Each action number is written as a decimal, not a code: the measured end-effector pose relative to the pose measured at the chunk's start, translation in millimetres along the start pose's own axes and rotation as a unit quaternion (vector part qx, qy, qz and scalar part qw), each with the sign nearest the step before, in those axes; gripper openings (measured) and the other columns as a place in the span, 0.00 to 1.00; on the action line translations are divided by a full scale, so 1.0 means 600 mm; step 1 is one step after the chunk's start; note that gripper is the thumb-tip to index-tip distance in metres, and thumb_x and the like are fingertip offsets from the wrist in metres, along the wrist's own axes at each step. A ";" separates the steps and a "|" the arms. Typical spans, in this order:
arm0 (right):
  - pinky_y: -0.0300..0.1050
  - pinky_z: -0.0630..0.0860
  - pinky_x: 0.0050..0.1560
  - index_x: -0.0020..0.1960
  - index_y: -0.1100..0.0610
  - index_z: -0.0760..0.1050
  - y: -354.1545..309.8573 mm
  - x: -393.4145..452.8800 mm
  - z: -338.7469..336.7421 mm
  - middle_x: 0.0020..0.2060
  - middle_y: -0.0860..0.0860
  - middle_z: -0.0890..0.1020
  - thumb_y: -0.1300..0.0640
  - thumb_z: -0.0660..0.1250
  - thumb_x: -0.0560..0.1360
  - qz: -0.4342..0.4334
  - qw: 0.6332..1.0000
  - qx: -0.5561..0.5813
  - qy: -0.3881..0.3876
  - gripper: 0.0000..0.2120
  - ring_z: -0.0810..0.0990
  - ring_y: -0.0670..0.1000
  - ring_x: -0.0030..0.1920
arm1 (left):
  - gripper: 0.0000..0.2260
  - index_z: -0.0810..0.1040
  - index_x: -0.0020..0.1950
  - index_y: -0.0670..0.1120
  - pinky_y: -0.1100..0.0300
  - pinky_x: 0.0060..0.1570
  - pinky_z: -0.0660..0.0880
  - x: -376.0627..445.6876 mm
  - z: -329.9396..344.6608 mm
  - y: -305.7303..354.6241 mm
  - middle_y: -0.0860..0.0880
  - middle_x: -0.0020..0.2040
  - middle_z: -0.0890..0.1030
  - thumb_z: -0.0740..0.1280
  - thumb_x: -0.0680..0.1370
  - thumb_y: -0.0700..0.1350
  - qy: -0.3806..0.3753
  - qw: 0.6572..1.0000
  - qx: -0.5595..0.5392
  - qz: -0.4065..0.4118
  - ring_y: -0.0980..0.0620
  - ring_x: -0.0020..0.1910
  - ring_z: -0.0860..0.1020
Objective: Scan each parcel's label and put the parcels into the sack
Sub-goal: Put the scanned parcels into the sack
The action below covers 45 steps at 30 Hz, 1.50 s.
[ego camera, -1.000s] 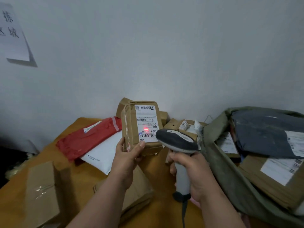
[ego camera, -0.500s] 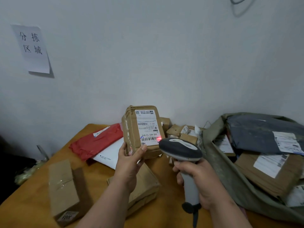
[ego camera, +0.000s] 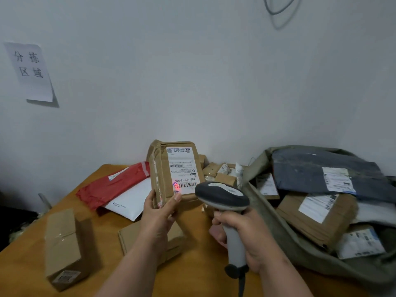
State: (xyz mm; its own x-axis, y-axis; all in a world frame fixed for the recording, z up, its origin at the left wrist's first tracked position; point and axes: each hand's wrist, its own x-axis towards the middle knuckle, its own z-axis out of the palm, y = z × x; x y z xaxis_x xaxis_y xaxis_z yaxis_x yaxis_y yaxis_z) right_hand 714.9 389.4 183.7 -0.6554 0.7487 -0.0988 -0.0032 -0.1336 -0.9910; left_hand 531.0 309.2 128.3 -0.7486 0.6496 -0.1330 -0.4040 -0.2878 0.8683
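Note:
My left hand point(ego camera: 157, 215) grips the lower edge of a brown paper-wrapped parcel point(ego camera: 162, 174) and holds it upright, its white label facing me upside down. A red scan spot glows at the left end of the label's barcode point(ego camera: 176, 186). My right hand point(ego camera: 246, 234) grips the handle of a grey handheld scanner point(ego camera: 222, 197), whose head points at that label from just right of it. The olive-green sack point(ego camera: 278, 224) lies open on the right, holding several labelled parcels.
On the wooden table point(ego camera: 107, 277) lie a red mailer point(ego camera: 113, 185), a white mailer point(ego camera: 130, 200), a brown box point(ego camera: 62, 243) at the left and a flat carton point(ego camera: 132, 236) under my left arm. Small parcels point(ego camera: 222, 171) sit against the wall. A paper sign point(ego camera: 30, 71) hangs there.
The red scan spot has slid from the label's middle to the right end of the barcode, then to its left end. The view has tilted upward; both hands keep their grips.

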 end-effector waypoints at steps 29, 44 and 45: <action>0.67 0.76 0.64 0.74 0.43 0.67 0.037 0.087 -0.225 0.63 0.52 0.82 0.46 0.83 0.54 -0.037 0.912 0.267 0.310 0.51 0.80 0.59 0.63 | 0.39 0.72 0.67 0.53 0.51 0.52 0.76 0.033 0.315 -0.123 0.43 0.61 0.77 0.74 0.61 0.68 -0.232 0.934 0.155 -0.224 0.42 0.58 0.78; 0.54 0.81 0.45 0.60 0.47 0.78 0.059 0.283 -0.358 0.60 0.54 0.82 0.46 0.79 0.57 0.084 0.899 0.328 0.279 0.32 0.81 0.60 0.59 | 0.26 0.68 0.75 0.53 0.50 0.55 0.76 0.250 0.399 -0.215 0.46 0.71 0.73 0.69 0.78 0.56 -0.077 0.946 0.271 -0.158 0.46 0.61 0.76; 0.54 0.82 0.44 0.61 0.47 0.78 0.065 0.290 -0.363 0.60 0.54 0.82 0.45 0.79 0.57 0.090 0.899 0.323 0.282 0.33 0.81 0.59 0.59 | 0.28 0.66 0.76 0.51 0.47 0.57 0.77 0.268 0.400 -0.235 0.45 0.71 0.73 0.71 0.78 0.51 -0.071 0.939 0.291 -0.168 0.44 0.61 0.77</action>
State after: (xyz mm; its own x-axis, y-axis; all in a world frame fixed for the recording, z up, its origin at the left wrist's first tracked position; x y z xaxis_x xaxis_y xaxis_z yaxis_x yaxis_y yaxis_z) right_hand 765.4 655.9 108.0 -0.2019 0.8632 -0.4628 -0.4934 -0.4978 -0.7133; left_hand 593.9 623.2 99.6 -0.5352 0.7341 -0.4178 -0.2182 0.3577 0.9080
